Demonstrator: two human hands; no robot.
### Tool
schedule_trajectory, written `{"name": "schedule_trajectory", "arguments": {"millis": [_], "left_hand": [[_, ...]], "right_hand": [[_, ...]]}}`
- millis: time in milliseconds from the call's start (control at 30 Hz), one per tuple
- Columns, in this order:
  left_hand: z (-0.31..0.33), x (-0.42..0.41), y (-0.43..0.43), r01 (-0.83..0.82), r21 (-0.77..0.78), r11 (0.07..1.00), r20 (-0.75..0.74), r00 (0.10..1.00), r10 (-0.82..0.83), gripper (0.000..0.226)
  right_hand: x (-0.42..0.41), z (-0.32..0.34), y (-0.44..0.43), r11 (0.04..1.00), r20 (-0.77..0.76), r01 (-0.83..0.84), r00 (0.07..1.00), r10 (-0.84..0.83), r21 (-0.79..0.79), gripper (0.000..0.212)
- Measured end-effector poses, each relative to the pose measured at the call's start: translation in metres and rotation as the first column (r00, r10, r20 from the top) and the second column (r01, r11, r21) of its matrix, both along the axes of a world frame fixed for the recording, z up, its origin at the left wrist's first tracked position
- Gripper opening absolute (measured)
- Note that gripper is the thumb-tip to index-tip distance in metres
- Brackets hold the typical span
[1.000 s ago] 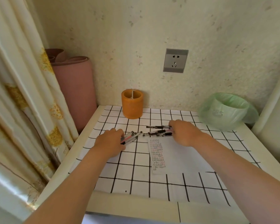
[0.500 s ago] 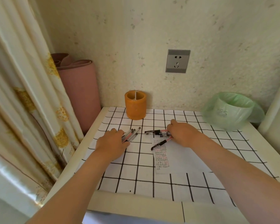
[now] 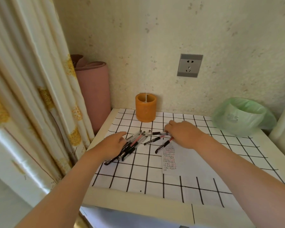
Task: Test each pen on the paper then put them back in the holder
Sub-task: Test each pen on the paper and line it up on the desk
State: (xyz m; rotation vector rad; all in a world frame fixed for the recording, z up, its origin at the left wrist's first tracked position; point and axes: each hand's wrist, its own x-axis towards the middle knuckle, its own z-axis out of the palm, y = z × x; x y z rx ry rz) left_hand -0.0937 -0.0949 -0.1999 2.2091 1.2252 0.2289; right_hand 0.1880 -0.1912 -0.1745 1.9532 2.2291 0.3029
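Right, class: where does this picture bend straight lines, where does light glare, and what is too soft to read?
Head view: the wide lens leans and curves the folds of the floral cream curtain; head view: daylight leaves a sheen on that curtain's lower left; head view: the small marks on the white paper sheet are too blurred to read.

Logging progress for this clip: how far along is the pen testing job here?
Done: the paper carries rows of test marks, so much testing looks finished. In hand: the left hand covers a pen bundle; the right hand curls onto loose pens. Left: the orange holder looks empty, so every pen has yet to go back.
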Motion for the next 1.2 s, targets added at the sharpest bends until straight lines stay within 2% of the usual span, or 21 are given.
{"name": "schedule_trajectory", "arguments": {"millis": [133, 267, 333, 400, 433, 500, 567, 700, 767, 833, 933, 1067, 1133, 1200], "left_hand": [[0.006, -0.007, 0.004, -0.053, -0.069, 0.996, 0.047, 0.997, 0.056, 0.049], [0.014, -0.006, -0.013, 0.154, -0.209, 0.966, 0.151, 0.981, -0.123, 0.058], [0.011, -0.006, -0.021, 0.209, -0.150, 0.966, 0.041, 0.978, -0.205, 0.082], [0.001, -0.008, -0.024, 0.219, -0.091, 0.971, -0.159, 0.960, -0.231, 0.110], [-0.003, -0.009, -0.026, 0.235, -0.052, 0.971, -0.243, 0.940, -0.241, 0.115], [-0.013, -0.010, -0.025, 0.281, 0.021, 0.960, -0.337, 0.906, -0.258, 0.114], [-0.018, -0.010, -0.023, 0.296, 0.059, 0.953, -0.367, 0.894, -0.255, 0.109], [-0.017, -0.008, -0.020, 0.283, 0.068, 0.957, -0.369, 0.898, -0.240, 0.109], [-0.014, -0.007, -0.020, 0.275, 0.073, 0.959, -0.355, 0.905, -0.233, 0.107], [-0.012, -0.006, -0.021, 0.273, 0.078, 0.959, -0.349, 0.908, -0.230, 0.104], [-0.010, -0.005, -0.024, 0.278, 0.034, 0.960, -0.387, 0.889, -0.243, 0.102], [-0.010, -0.004, -0.026, 0.253, 0.006, 0.967, -0.402, 0.886, -0.229, 0.107], [-0.012, -0.002, -0.026, 0.226, 0.048, 0.973, -0.372, 0.908, -0.193, 0.112], [-0.014, 0.002, -0.027, 0.188, 0.079, 0.979, -0.343, 0.927, -0.150, 0.114]], "right_hand": [[-0.052, -0.004, 0.003, 0.982, 0.008, -0.188, 0.982, 0.188, 0.019, 0.035], [-0.085, -0.025, 0.014, 0.969, 0.032, -0.240, 0.971, 0.239, 0.059, 0.038], [-0.089, -0.032, 0.020, 0.963, 0.011, -0.255, 0.967, 0.255, 0.089, 0.036], [-0.088, -0.036, 0.024, 0.953, -0.036, -0.285, 0.956, 0.290, 0.099, 0.036], [-0.086, -0.034, 0.025, 0.950, -0.082, -0.296, 0.949, 0.304, 0.100, 0.039], [-0.079, -0.027, 0.024, 0.957, -0.204, -0.273, 0.936, 0.287, 0.092, 0.050], [-0.070, -0.021, 0.020, 0.975, -0.313, -0.214, 0.923, 0.224, 0.064, 0.060], [-0.057, -0.025, 0.009, 0.991, -0.474, -0.137, 0.872, 0.120, 0.000, 0.049], [-0.054, -0.026, 0.006, 0.990, -0.477, -0.143, 0.870, 0.126, 0.000, 0.039], [-0.055, -0.027, 0.006, 0.980, -0.401, -0.198, 0.898, 0.182, 0.003, 0.024], [-0.058, -0.023, 0.004, 0.966, -0.337, -0.252, 0.906, 0.257, 0.059, 0.015], [-0.057, -0.004, 0.004, 0.966, -0.418, -0.103, 0.887, 0.197, 0.238, 0.004], [-0.050, -0.004, 0.007, 0.979, -0.414, 0.045, 0.909, 0.043, 0.201, 0.007], [-0.046, -0.012, 0.009, 0.979, -0.372, 0.195, 0.914, -0.161, 0.055, 0.019]]}}
